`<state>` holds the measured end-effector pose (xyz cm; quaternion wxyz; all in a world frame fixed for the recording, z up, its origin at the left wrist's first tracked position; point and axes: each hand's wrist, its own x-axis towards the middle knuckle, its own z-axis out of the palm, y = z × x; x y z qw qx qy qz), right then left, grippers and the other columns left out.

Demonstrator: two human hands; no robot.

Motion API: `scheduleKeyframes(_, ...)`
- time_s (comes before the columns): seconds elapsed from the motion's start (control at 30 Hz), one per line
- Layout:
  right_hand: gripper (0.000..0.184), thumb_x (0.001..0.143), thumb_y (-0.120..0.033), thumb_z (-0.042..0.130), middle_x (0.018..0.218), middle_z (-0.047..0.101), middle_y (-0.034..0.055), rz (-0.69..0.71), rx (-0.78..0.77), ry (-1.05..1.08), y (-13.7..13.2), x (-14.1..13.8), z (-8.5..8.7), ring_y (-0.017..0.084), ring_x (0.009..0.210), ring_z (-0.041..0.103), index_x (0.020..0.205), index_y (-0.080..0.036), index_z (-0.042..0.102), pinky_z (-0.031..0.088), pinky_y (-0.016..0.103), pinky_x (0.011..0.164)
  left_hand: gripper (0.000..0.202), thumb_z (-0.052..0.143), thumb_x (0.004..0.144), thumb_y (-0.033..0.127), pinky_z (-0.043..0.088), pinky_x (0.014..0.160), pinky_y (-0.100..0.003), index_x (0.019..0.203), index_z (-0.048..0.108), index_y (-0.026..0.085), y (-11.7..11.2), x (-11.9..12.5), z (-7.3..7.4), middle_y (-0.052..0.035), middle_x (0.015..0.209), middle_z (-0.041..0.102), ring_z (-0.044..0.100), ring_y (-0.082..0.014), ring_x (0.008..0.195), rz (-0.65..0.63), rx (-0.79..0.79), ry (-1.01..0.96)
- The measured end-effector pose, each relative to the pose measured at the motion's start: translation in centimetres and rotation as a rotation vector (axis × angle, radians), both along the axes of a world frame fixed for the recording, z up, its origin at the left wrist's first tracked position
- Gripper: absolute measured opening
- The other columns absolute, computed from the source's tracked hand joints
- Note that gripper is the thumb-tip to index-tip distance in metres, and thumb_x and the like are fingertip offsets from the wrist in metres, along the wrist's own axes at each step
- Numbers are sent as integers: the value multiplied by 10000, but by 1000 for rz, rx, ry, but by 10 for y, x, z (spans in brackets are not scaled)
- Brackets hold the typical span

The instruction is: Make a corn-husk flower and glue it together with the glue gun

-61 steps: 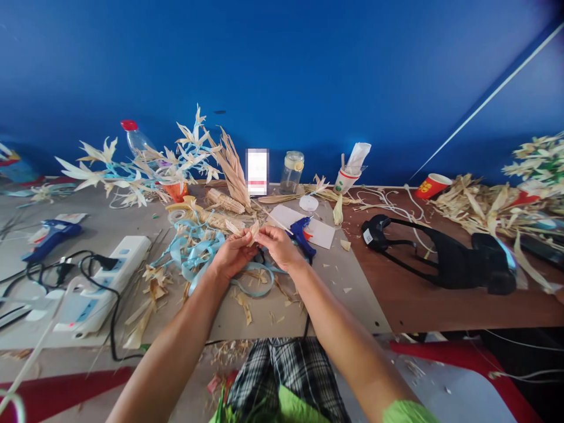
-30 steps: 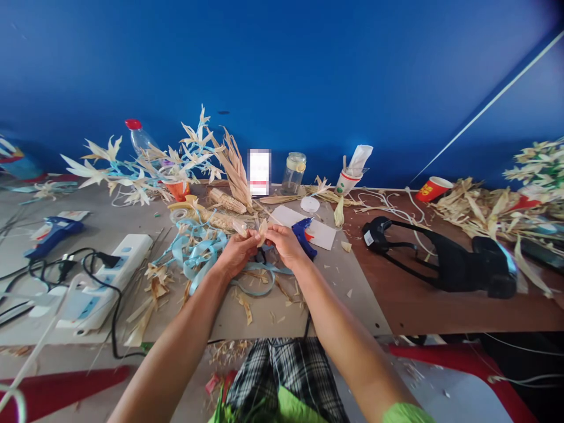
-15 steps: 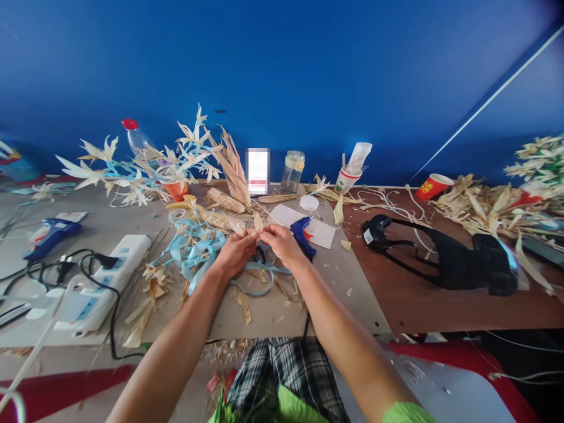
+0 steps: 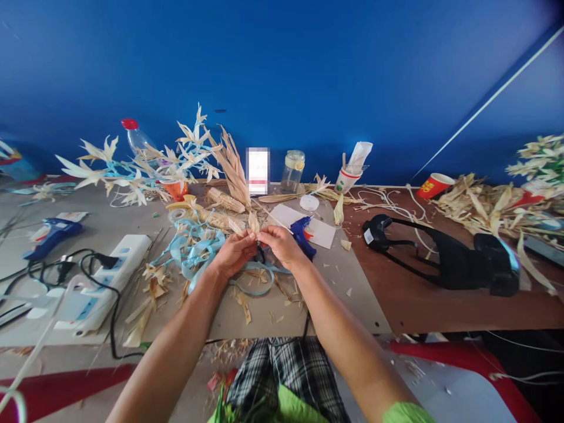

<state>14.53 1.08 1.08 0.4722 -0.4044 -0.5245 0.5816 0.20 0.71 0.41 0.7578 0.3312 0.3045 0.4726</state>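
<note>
My left hand (image 4: 235, 254) is closed, its thumb and fingers pinching pale corn husk. One husk tip (image 4: 236, 227) sticks up above its fingers. Beside it, my right hand (image 4: 282, 244) grips the base of a pointed corn husk petal (image 4: 254, 222), with both sets of fingertips almost touching. A thin pale stick (image 4: 278, 222) shows just behind my right fingers; whether they hold it, I cannot tell. Light blue ribbon (image 4: 194, 252) lies in a tangle left of my hands. A blue glue gun (image 4: 302, 236) rests to the right, close to my right wrist.
Behind the hands lie corn cobs (image 4: 224, 200). A husk-flower arrangement (image 4: 194, 147) stands back left, a clear jar (image 4: 293, 171) at the back. At left are a power strip (image 4: 110, 282) and another glue gun (image 4: 55, 237); at right, a black headset (image 4: 440, 252) and a red cup (image 4: 435, 185).
The husk petal between my fingertips has shifted slightly left and stands taller. The thin stick now shows behind my right fingers. The arms have barely moved.
</note>
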Motion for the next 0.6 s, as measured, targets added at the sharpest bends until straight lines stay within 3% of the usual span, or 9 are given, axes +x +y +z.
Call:
scheduleKeyframes(0.13,182,649,-339,647,592,523,-24,89,-46,122,-1,2,4,97,586,417,654,-159,614,327,246,606,252,786,622,233,395,510,-187,744,598,120,-2,-2,4,-2,624,531,510,-81,556,-39,13,-40)
scheduleKeyframes(0.23,189,656,-346,655,606,514,-24,107,-64,170,0,5,6,100,594,425,664,-164,601,339,250,622,236,769,648,224,339,463,-164,681,558,123,-2,-3,6,45,544,415,394,-38,467,-45,50,-102)
scheduleKeyframes(0.3,188,669,-345,645,605,502,-29,77,-5,107,1,6,5,100,596,420,658,-167,586,337,248,621,237,756,669,224,307,444,-157,674,542,123,-1,-3,5,63,535,362,328,-24,442,-2,45,-111)
scheduleKeyframes(0.5,214,740,-368,588,643,521,-26,82,230,-217,0,3,1,107,626,432,686,-162,574,343,240,624,269,753,675,243,285,447,-164,643,509,133,2,0,2,66,530,361,321,-30,450,149,40,-67)
scheduleKeyframes(0.6,255,759,-413,573,630,510,-25,32,234,-251,0,2,1,109,613,427,700,-165,575,336,240,604,229,762,655,205,272,452,-160,676,546,131,2,-1,2,64,531,393,323,-26,450,162,69,-42)
